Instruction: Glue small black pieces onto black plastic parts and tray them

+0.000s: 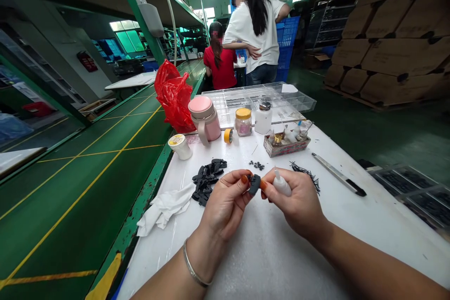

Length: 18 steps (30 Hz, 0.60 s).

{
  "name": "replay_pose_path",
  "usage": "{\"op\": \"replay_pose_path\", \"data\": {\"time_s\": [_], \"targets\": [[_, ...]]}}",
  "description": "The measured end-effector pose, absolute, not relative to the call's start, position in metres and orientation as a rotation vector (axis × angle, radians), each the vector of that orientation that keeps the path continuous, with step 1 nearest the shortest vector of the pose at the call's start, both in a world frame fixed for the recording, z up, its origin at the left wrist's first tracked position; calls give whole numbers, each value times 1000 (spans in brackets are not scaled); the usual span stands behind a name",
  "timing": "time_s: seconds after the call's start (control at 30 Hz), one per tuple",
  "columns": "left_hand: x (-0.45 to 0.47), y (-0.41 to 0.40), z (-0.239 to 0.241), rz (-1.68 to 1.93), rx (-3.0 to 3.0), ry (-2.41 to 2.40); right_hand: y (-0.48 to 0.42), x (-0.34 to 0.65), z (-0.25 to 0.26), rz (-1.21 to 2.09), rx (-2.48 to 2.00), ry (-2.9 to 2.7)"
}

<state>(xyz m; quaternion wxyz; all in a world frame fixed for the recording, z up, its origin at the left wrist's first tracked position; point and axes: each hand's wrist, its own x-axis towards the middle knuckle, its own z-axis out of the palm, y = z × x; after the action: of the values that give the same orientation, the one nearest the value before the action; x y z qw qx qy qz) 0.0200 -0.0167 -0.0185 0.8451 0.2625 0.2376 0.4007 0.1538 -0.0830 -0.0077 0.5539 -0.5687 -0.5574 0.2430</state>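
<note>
My left hand [227,204] pinches a small black plastic part [254,184] between thumb and fingers, above the white table [267,253]. My right hand [298,201] is closed around a small white squeeze bottle [281,183], its thumb also touching the black part. A pile of similar black parts [207,179] lies just left of my hands. Several tiny black rings [257,165] sit beyond them, and a bunch of thin black pins [307,174] lies to the right.
White cloth [164,206] lies at the table's left edge beside a green conveyor [80,168]. Further back stand a pink mug [206,119], jars [243,122], tape roll [228,135], small box of bottles [286,143], clear trays [260,98], red bag [175,96]. A knife [339,175] lies right. Two people stand behind.
</note>
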Motion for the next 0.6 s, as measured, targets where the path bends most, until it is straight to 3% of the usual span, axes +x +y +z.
{"op": "replay_pose_path", "data": {"time_s": [0.6], "targets": [[19,-17,-18,864,668,556,-83,154,-7,386,-1377,-1435]]}}
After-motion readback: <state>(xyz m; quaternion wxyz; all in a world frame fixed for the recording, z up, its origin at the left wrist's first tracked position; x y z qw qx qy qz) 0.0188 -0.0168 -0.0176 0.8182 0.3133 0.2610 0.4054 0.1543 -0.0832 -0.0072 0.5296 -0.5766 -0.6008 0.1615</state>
